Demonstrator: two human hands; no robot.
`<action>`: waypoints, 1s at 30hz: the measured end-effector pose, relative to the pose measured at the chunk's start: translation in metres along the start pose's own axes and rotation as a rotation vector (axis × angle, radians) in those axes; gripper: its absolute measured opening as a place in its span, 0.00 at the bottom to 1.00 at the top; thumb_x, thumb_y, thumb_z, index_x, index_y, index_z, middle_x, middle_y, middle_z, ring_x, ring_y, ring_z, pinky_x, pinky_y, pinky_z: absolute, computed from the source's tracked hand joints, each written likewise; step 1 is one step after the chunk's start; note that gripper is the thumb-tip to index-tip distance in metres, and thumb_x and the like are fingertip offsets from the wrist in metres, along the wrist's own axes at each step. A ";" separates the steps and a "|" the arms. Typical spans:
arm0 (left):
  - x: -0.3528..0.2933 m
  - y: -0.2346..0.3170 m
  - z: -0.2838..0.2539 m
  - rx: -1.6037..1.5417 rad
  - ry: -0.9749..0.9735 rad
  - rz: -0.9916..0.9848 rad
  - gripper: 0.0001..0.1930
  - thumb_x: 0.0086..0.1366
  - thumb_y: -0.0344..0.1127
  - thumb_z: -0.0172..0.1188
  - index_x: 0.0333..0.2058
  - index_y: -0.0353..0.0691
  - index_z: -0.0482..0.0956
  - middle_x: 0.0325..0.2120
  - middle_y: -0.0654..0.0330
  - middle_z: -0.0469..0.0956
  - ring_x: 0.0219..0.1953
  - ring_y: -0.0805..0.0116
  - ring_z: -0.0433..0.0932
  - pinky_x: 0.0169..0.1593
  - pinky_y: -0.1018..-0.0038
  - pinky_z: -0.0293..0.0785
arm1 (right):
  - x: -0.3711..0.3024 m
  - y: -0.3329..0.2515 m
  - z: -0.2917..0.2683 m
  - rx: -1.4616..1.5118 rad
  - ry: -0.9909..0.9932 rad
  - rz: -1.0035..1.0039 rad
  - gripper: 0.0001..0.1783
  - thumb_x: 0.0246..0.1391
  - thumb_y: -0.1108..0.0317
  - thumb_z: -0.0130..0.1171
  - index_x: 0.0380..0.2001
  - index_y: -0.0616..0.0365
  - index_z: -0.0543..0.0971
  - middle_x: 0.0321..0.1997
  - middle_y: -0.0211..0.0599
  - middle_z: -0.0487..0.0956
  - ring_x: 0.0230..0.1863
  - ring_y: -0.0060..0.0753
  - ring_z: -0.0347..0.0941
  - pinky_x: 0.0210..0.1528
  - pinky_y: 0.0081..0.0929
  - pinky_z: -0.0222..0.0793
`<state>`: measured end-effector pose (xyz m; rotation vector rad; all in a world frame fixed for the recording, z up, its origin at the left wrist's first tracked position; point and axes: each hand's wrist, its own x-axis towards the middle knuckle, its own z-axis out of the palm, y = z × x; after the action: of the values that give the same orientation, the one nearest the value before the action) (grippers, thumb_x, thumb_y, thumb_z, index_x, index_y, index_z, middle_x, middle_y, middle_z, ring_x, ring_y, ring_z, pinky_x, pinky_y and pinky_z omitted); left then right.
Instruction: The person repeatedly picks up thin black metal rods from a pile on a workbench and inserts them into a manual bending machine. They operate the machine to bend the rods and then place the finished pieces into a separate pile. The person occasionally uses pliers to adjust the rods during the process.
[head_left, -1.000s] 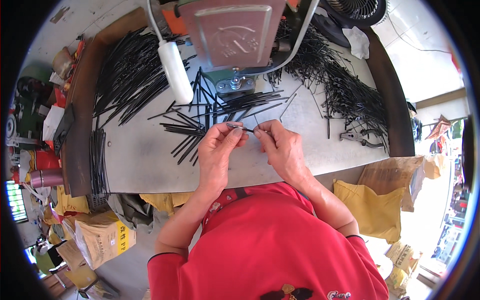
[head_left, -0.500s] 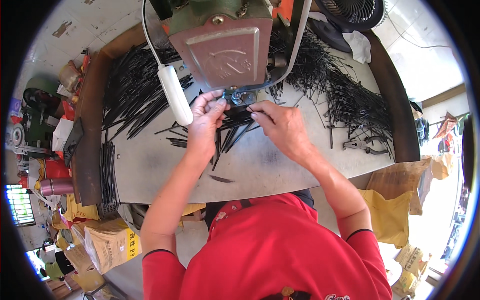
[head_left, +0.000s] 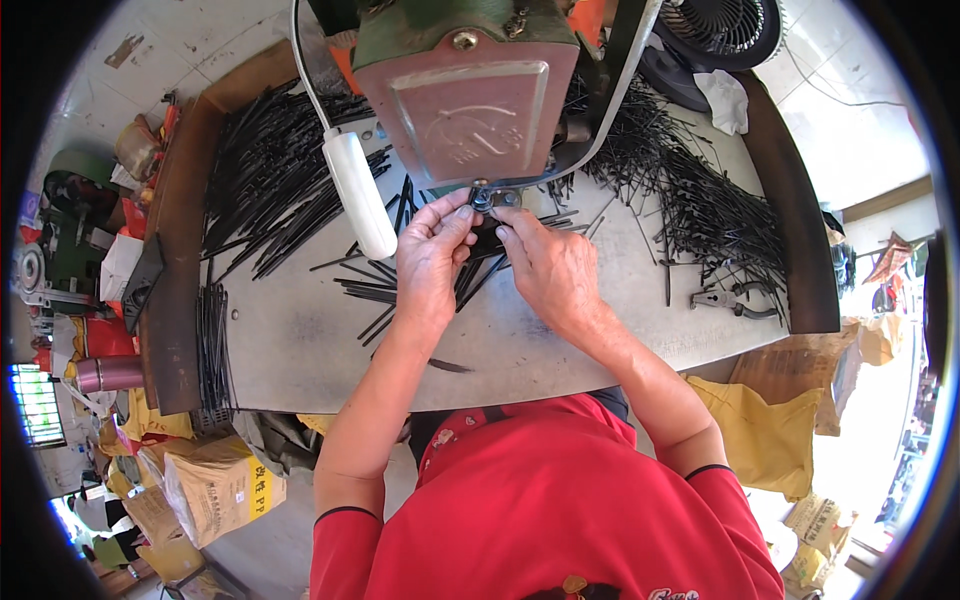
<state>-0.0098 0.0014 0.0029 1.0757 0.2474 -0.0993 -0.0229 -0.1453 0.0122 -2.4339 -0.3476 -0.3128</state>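
My left hand (head_left: 436,262) is closed in a pinch just left of the metal tool head (head_left: 481,199) beneath a machine with a pinkish-brown front cover (head_left: 468,118). From the other side, my right hand (head_left: 556,268) comes up with thumb and forefinger pressed together, close to the same spot. Whatever sits between the fingertips of either hand is too small or hidden to make out. Thin black rods (head_left: 372,288) lie in a loose bunch on the metal table under and beside my hands.
Piles of black rods lie at the left (head_left: 265,175) and right (head_left: 715,205). A white lamp (head_left: 358,195) hangs by my left hand. Pliers (head_left: 735,300) rest at the right. A raised brown rim (head_left: 172,330) borders the table (head_left: 520,355); a black fan (head_left: 725,35) stands behind.
My hands have come closer together at the tool head, the right fingertips moving in toward it. Some rods below my left hand have shifted. The whole view has moved slightly.
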 end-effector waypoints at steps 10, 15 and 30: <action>0.000 0.003 -0.002 0.003 -0.022 -0.017 0.13 0.61 0.27 0.59 0.45 0.32 0.75 0.29 0.62 0.78 0.26 0.83 0.70 0.27 0.90 0.64 | 0.001 0.001 0.004 0.022 0.026 -0.043 0.10 0.55 0.67 0.53 0.42 0.54 0.73 0.17 0.41 0.77 0.19 0.49 0.75 0.21 0.43 0.68; -0.001 0.003 0.000 0.030 -0.005 -0.008 0.12 0.61 0.27 0.59 0.44 0.32 0.75 0.29 0.61 0.78 0.26 0.82 0.70 0.27 0.90 0.65 | 0.000 0.001 0.005 0.030 0.053 -0.049 0.10 0.55 0.68 0.53 0.41 0.55 0.73 0.18 0.42 0.77 0.19 0.49 0.75 0.21 0.43 0.68; -0.006 0.004 -0.003 0.029 0.022 -0.037 0.15 0.61 0.28 0.60 0.46 0.31 0.75 0.31 0.59 0.78 0.26 0.81 0.70 0.28 0.89 0.65 | 0.001 0.007 0.009 0.042 0.045 -0.072 0.12 0.54 0.69 0.53 0.43 0.54 0.74 0.20 0.43 0.78 0.20 0.49 0.75 0.22 0.43 0.69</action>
<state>-0.0152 0.0059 0.0069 1.1012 0.2861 -0.1244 -0.0181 -0.1450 0.0019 -2.3729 -0.4191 -0.3872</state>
